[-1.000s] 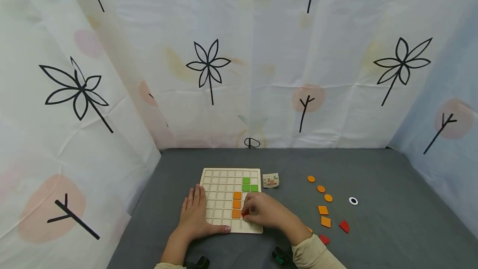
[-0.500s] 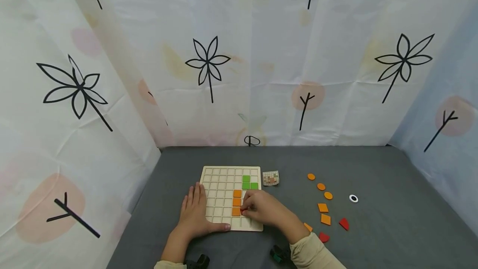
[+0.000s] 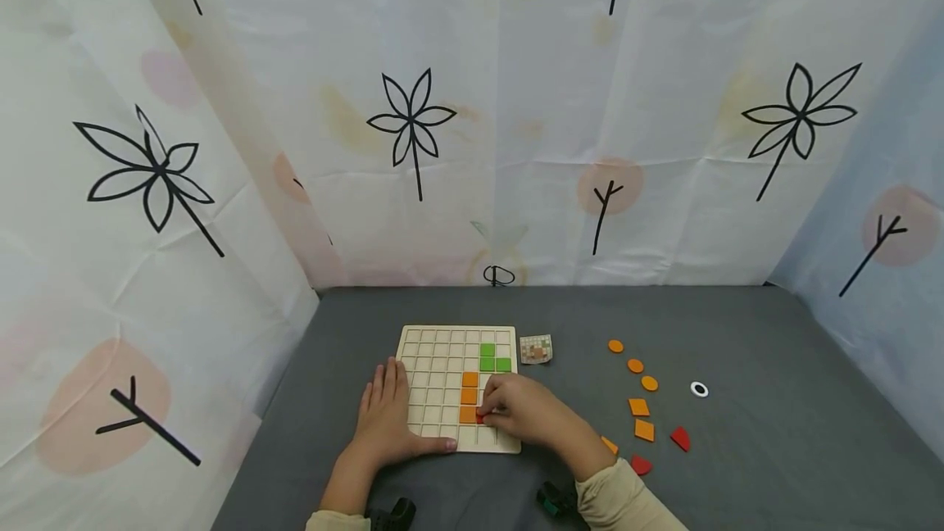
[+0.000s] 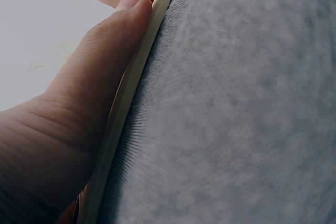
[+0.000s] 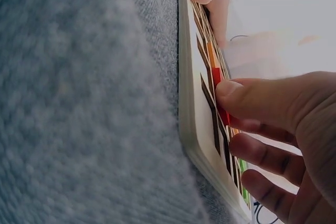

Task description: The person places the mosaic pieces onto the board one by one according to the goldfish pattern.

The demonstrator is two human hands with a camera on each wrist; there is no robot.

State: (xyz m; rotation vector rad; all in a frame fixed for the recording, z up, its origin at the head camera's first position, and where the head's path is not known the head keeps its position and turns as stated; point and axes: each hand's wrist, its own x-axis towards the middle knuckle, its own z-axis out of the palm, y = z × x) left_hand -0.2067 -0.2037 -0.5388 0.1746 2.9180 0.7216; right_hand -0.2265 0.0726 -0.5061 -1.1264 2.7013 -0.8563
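A wooden grid board (image 3: 435, 363) lies on the grey cloth. Across its left edge my left hand (image 3: 383, 420) rests with straight fingers, the thumb along the near edge. My right hand (image 3: 524, 410) is over the board's right part and pinches a red tile (image 5: 217, 76) between thumb and index finger. The red tile sits low at the grid, just right of the lowest orange square (image 3: 468, 415) in a column of orange squares. Most of its shape is hidden by the fingers. Green squares (image 3: 487, 356) lie in cells farther up the board.
A small patterned card (image 3: 536, 349) lies beside the board's upper right corner. To the right are orange discs (image 3: 635, 365), orange diamond pieces (image 3: 644, 430), red wedge pieces (image 3: 681, 438) and a white ring with a black centre (image 3: 699, 389). A printed curtain (image 3: 501, 211) stands behind the table.
My right fingers have shifted slightly with the red tile, which is now snug beside the lowest orange square. My left hand stays put. The head view has tilted a little.
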